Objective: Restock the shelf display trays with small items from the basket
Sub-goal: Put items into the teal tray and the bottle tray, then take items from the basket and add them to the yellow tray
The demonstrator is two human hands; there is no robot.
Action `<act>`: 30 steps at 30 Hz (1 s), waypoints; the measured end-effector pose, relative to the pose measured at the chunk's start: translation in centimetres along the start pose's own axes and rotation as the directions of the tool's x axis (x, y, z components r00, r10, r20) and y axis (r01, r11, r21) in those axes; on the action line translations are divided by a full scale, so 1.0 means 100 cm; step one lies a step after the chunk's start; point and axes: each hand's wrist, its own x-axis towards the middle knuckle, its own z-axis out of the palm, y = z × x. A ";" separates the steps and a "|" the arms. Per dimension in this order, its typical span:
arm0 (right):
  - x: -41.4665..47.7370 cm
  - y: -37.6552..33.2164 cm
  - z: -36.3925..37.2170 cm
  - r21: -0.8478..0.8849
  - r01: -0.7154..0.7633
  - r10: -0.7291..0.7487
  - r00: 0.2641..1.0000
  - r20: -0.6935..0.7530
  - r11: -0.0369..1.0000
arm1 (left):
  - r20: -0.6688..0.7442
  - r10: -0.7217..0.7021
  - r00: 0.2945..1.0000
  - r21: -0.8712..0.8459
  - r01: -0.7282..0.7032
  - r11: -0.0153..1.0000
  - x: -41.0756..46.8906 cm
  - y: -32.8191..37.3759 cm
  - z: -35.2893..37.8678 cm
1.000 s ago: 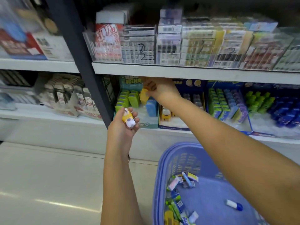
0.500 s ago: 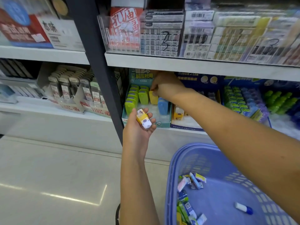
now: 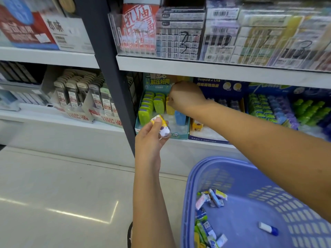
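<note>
The right hand [image 3: 186, 97] curled its fingers onto a yellow item [image 3: 170, 109] in the teal tray [image 3: 179, 136], apparently seating it in its row, while the left hand [image 3: 150, 142] pinched a yellow-and-white item [image 3: 162, 127] just below those fingers, seemingly ready as the next piece.

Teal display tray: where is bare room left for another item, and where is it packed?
Bare floor shows at the front of the teal tray, between the green items and the blue item. The dark blue tray beside it is bare right of its yellow item. The green items and trays farther right are crowded.
</note>
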 end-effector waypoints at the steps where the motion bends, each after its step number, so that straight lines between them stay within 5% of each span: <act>1: 0.000 -0.001 0.000 0.000 -0.014 0.014 1.000 0.002 1.000 | -0.011 0.015 1.000 0.028 -0.014 1.000 0.000 0.002 0.000; 7: -0.009 0.005 -0.012 0.212 -0.088 0.053 0.985 0.166 0.973 | 0.049 0.051 0.997 0.002 -0.052 0.999 -0.007 0.012 0.007; 9: -0.032 0.012 -0.013 0.384 -0.088 0.078 0.996 0.042 0.919 | 0.062 0.063 0.996 0.007 -0.063 0.998 -0.010 0.011 0.012; 11: -0.063 0.017 -0.009 0.711 -0.177 0.222 0.975 0.030 0.681 | 0.071 0.051 0.996 -0.035 -0.049 0.998 -0.011 0.008 0.020; 14: -0.106 0.023 -0.003 0.954 -0.278 0.222 0.943 0.249 0.111 | 0.189 0.020 0.982 -0.180 0.015 0.984 -0.016 0.002 0.036; 16: -0.123 0.030 0.001 0.977 -0.211 0.309 0.927 0.214 -0.043 | 0.272 0.032 0.962 -0.224 0.031 0.974 -0.021 -0.004 0.050; 18: -0.132 0.040 0.001 0.991 -0.104 0.442 0.888 0.129 -0.081 | 0.278 0.045 0.959 -0.140 -0.006 0.990 -0.025 -0.011 0.063; 20: -0.133 0.054 0.003 0.997 -0.073 0.521 0.851 0.067 -0.008 | 0.226 0.144 0.964 0.219 -0.194 0.956 -0.027 -0.020 0.072; 23: -0.130 0.071 0.010 0.868 -0.190 0.537 0.837 -0.102 0.460 | 0.389 0.298 0.872 0.722 -0.489 0.489 -0.029 -0.037 0.074; 26: -0.126 0.074 0.018 0.653 -0.148 0.366 0.906 -0.211 0.743 | 0.515 0.128 0.848 0.835 -0.530 0.147 -0.030 -0.055 0.072; 30: -0.121 0.076 0.029 0.487 -0.101 0.223 0.954 -0.200 0.868 | 0.524 0.025 0.851 0.849 -0.525 0.063 -0.024 -0.059 0.067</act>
